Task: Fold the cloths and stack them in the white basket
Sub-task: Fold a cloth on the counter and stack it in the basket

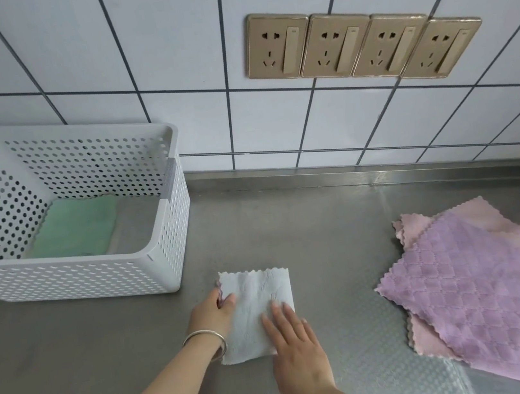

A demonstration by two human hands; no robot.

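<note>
A folded white cloth (255,302) lies on the steel counter in front of me. My left hand (212,313) grips its left edge, thumb on top. My right hand (291,337) presses flat on the cloth's right lower part, fingers straight. The white perforated basket (71,275) stands at the left, with a folded green cloth (75,226) lying on its floor. At the right, a purple cloth (473,279) lies unfolded on top of a pink cloth (415,226).
The steel counter (290,226) meets a white tiled wall at the back. A row of several gold wall sockets (360,43) sits above the counter. A silver bangle (207,339) is on my left wrist.
</note>
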